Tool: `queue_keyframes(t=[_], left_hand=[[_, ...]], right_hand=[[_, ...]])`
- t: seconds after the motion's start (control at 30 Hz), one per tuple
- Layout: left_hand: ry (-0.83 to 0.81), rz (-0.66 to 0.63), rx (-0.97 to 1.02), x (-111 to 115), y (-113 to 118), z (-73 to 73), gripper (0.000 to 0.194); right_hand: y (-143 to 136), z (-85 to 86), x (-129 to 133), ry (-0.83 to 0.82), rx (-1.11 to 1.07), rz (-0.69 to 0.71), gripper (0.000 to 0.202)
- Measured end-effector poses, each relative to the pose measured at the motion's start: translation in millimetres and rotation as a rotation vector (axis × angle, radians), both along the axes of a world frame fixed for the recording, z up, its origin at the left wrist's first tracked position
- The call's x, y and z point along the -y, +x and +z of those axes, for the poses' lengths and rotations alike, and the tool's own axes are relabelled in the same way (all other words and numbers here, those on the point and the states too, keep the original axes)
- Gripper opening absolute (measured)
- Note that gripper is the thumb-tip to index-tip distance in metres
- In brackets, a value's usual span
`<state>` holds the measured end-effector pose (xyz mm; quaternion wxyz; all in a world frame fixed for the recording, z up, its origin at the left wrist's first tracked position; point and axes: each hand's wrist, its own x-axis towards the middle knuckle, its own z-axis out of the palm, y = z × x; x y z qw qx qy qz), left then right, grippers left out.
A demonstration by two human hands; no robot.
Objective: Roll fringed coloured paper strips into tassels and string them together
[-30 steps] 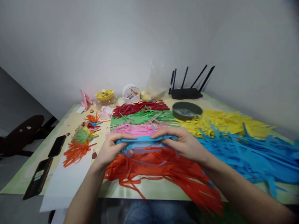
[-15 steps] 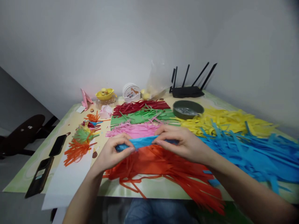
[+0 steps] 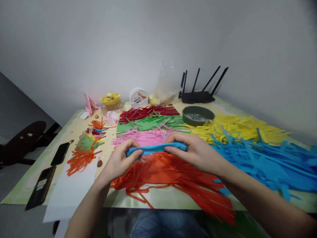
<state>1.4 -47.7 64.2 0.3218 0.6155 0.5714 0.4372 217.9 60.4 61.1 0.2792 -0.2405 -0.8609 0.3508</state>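
A narrow roll of blue tissue paper [image 3: 152, 148] stretches between my two hands, held up over the table. My left hand [image 3: 122, 158] pinches its left end between thumb and fingers. At the other end, my right hand [image 3: 189, 150] grips it with the thumb below and fingers on top. Beneath the hands lies fringed orange paper [image 3: 160, 168], its strips spilling over the front edge. Just behind are fringed sheets of pink paper [image 3: 146, 137], green paper [image 3: 138, 125] and dark red paper [image 3: 146, 113].
Fringed blue paper [image 3: 267, 162] and yellow paper [image 3: 237, 127] cover the right side. A dark green round dish [image 3: 198, 115] and a black router [image 3: 196, 97] stand behind. At left are multicoloured tassels [image 3: 85, 148], white paper [image 3: 70, 190] and two phones [image 3: 41, 188].
The blue paper has gone from a wider, flatter band to a tighter, thinner roll. Both hands stay in nearly the same place, their fingers shifted along it.
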Motion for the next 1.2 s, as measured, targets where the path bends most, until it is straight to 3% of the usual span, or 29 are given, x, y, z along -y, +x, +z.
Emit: queue_keyframes(t=[0.13, 0.33, 0.57, 0.77, 0.93, 1.0, 1.1, 1.2], left_hand=[[-0.029, 0.038, 0.279, 2, 1, -8.7, 0.013], [0.029, 0.001, 0.510, 2, -1, -22.3, 0.012], [0.118, -0.027, 0.383, 2, -1, -25.6, 0.013], [0.077, 0.090, 0.223, 5, 6, -20.4, 0.015], [0.145, 0.139, -0.190, 5, 7, -18.6, 0.011], [0.145, 0.143, -0.277, 5, 7, -19.2, 0.009], [0.101, 0.146, -0.113, 5, 8, -21.1, 0.013], [0.031, 0.125, 0.177, 4, 9, -23.3, 0.018]], right_hand=[[-5, -11.7, 7, -0.294, -0.222, 0.012, 0.014], [-10, -26.3, 6, -0.428, -0.421, 0.067, 0.012], [-13, -30.8, 2, -0.363, -0.440, 0.074, 0.014], [-8, -25.9, 8, -0.073, -0.292, 0.011, 0.017], [-3, -28.2, 8, 0.107, -0.154, -0.115, 0.022], [-3, -28.9, 8, 0.123, -0.120, -0.128, 0.016], [-5, -29.5, 8, 0.026, -0.158, -0.136, 0.011], [-8, -31.4, 10, -0.199, -0.293, -0.072, 0.015]])
